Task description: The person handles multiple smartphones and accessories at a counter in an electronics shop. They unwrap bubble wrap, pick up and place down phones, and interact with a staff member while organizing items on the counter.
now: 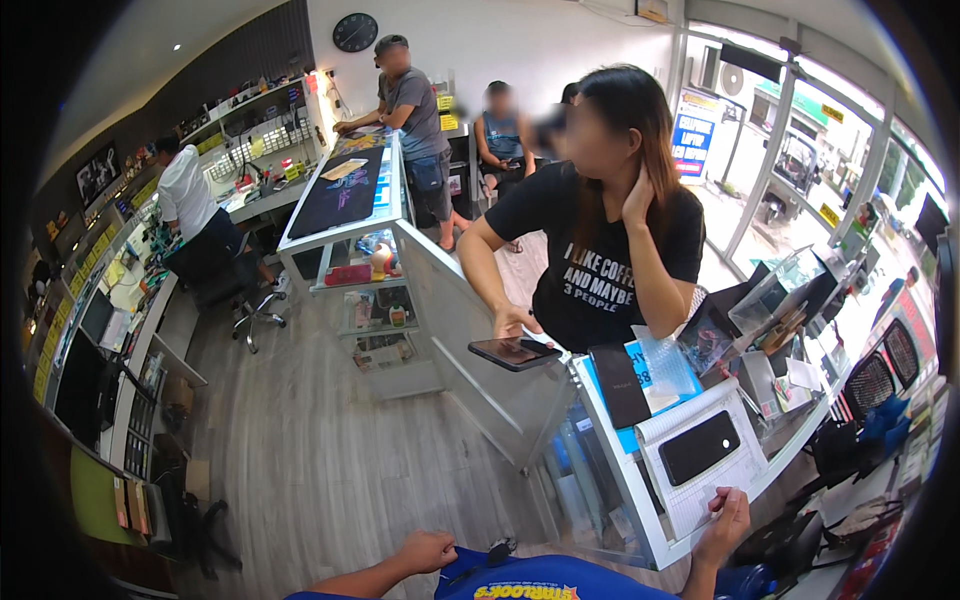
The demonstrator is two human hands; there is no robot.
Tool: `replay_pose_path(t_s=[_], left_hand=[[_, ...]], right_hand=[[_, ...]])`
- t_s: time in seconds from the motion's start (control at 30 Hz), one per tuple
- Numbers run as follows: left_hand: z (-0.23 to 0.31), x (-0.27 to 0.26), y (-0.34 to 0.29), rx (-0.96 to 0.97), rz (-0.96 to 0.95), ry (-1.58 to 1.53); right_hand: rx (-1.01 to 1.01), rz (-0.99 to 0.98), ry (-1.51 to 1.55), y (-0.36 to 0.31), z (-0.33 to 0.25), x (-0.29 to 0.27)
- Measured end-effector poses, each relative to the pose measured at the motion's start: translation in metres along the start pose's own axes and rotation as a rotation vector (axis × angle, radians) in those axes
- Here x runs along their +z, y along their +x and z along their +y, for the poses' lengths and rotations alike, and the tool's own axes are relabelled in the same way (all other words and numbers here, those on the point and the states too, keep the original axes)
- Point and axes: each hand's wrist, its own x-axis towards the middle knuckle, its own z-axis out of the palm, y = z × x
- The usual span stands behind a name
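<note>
My left hand (428, 551) is closed in a loose fist in front of my blue shirt, with no object showing in it. My right hand (724, 524) hovers by the counter's near edge, fingers curled together, and I see nothing in them. Just beyond it lies an open spiral notebook (690, 508) with a black smartphone (701, 447) on its page. A second dark phone (620, 386) rests farther left on a blue sheet. Across the counter, a person in a black T-shirt (600, 268) holds a dark smartphone (514, 352) flat over the counter's left corner.
A glass display counter (600, 500) stands before me on the right, with a stand of papers (785, 300) at its far end. Another display case (350, 240) runs behind it. People stand and sit farther back. An office chair (225, 280) is at the left workbench.
</note>
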Motion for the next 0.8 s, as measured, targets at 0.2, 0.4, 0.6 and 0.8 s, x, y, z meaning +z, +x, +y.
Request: replay_pose_path(t_s=[0.2,0.4,0.6,0.8], left_hand=[[0.022,0.017,0.022,-0.047,-0.082,-0.106],[0.064,-0.065,0.044,-0.061,0.207,-0.473],[0.106,-0.303,0.049,0.326,1.016,-0.862],[0.138,-0.38,0.04,0.479,1.107,-0.939]], right_hand=[[0.03,0.008,-0.011,-0.001,0.011,-0.001],[-0.037,-0.041,-0.293,-0.009,-0.012,-0.01],[-0.02,-0.014,-0.147,-0.002,0.002,-0.007],[-0.024,-0.049,-0.014,0.001,0.014,-0.003]])
